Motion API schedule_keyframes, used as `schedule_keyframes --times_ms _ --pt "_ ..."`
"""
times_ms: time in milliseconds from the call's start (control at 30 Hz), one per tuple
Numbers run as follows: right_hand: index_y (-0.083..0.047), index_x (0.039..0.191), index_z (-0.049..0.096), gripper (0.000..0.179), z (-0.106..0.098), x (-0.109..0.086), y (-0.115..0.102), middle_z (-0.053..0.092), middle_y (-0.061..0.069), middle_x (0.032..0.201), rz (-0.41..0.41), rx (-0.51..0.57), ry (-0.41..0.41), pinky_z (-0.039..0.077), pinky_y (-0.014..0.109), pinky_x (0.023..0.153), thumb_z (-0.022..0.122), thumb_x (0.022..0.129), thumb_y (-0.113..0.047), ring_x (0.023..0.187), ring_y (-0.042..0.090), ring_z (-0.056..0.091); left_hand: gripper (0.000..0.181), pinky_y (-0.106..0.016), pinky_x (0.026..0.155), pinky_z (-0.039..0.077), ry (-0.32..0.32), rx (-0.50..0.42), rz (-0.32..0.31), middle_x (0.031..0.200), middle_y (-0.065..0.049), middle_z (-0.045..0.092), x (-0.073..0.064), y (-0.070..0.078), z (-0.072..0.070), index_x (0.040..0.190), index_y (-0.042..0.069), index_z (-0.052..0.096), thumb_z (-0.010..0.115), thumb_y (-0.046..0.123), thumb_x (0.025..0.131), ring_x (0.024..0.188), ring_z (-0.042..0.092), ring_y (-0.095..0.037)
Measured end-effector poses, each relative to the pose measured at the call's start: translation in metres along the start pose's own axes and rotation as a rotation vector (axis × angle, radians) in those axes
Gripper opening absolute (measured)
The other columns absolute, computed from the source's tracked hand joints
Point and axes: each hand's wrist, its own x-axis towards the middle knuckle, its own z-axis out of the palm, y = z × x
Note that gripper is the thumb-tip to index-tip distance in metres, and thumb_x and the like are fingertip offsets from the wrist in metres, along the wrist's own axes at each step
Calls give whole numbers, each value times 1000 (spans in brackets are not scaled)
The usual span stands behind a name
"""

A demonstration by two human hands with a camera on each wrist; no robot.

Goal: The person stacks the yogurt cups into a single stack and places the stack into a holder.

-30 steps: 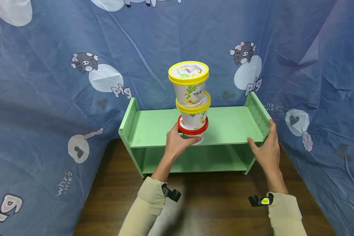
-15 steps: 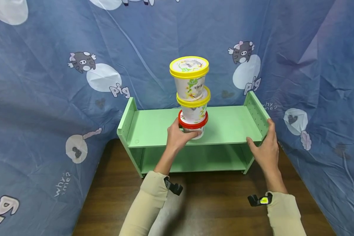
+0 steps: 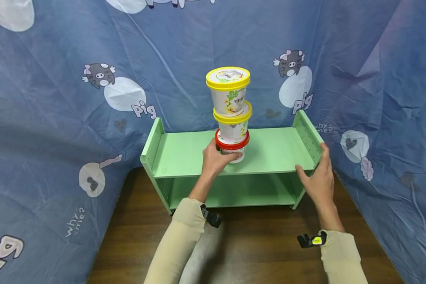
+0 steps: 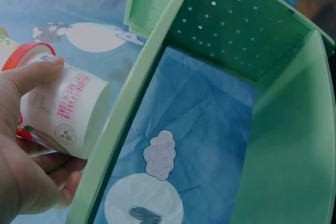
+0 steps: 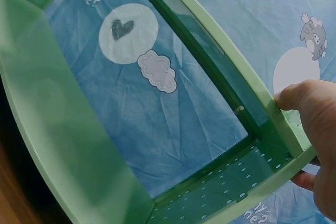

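Note:
Three paper tubs stand in a leaning stack over the front middle of a green shelf unit [image 3: 184, 152]. The bottom tub [image 4: 63, 103] has a red lid [image 3: 232, 145]; the middle tub [image 3: 233, 132] and top tub [image 3: 228, 100] have yellow lids. My left hand [image 3: 213, 157] holds the bottom tub, thumb on the near side and fingers on the far side. Whether its base touches the shelf board, I cannot tell. At the unit's right end, my right hand [image 3: 319, 179] grips the side panel [image 5: 220, 192], its thumb [image 5: 294, 95] at the front edge of the upper board.
Below the upper board lies a second, lower board [image 3: 234, 191]. Raised side panels, the left one [image 3: 152, 146] included, bound both ends. A blue printed cloth [image 3: 184, 47] hangs behind and at the sides. Brown wood-look floor [image 3: 255, 244] lies in front.
My left hand has moved forward over the upper board, carrying the stack of tubs farther from me. The right hand has stayed on the side panel.

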Motion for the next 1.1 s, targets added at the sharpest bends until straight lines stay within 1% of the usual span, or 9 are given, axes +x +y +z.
schedule_keyframes --times_ms 267,600,867,1100 --pt "-24 158 22 96 1 0 -1 38 20 158 -8 3 3 39 69 99 80 83 -18 136 50 44 72 -44 97 55 14 22 -23 127 -5 68 5 -6 3 133 14 56 89 28 71 116 65 -25" --pt "-24 158 22 96 1 1 -1 38 19 159 -10 3 7 39 69 99 80 83 -18 136 50 44 74 -44 95 55 38 70 -50 125 -5 69 6 -8 8 132 14 57 90 31 69 114 65 -26" --pt "-23 158 22 96 2 1 0 36 17 160 -16 1 12 38 68 102 80 82 -18 139 48 42 74 -45 96 52 37 134 -38 124 -5 69 6 -9 10 132 14 57 90 32 68 114 64 -27" --pt "-24 158 22 96 2 0 1 36 16 160 -12 2 14 38 67 103 81 82 -17 139 47 42 74 -46 98 51 40 139 -31 124 -6 70 7 -10 11 131 14 58 90 33 67 114 64 -27"
